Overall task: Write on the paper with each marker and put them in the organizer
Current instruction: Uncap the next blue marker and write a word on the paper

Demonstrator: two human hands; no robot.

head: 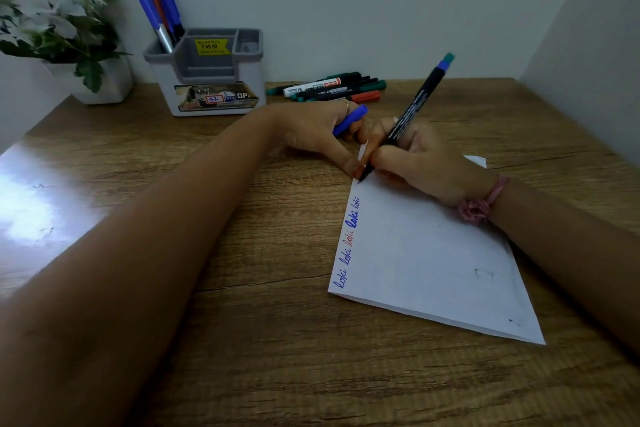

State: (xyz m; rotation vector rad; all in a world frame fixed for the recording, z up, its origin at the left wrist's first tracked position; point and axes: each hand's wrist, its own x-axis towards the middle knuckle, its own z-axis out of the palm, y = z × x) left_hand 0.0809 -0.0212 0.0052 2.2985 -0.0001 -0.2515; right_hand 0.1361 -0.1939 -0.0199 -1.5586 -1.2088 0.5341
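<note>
Right hand (426, 163), with a pink scrunchie at the wrist, pinches a black-barrelled marker with a blue-and-teal end (414, 107) low on the barrel, its fingers curled round it and its tip touching the far left corner of the white sheet of paper (433, 263). That marker's long axis slants up and away to the right from the tip. Just beside it, the left hand (318, 132) rests on the tabletop with its fingers curled round a blue marker cap (351, 120), while its thumb presses down by the paper's far left corner. Along the paper's left edge runs a line of short handwritten words in blue and red ink (348, 246), ending just short of the tip, so I judge another word is about to be written there. At the far edge of the brown wood-grain tabletop (242, 340), beyond the left hand, lies a loose pile of green, black, white and red markers (329, 87). Farther left stands the grey-and-white plastic organizer (207, 73), holding two blue markers and a red one (161, 10) upright in its left compartment. The organizer lies away and to the left of the writing hand, nearer the left hand, so I judge the finished marker will have to travel across that way.
</note>
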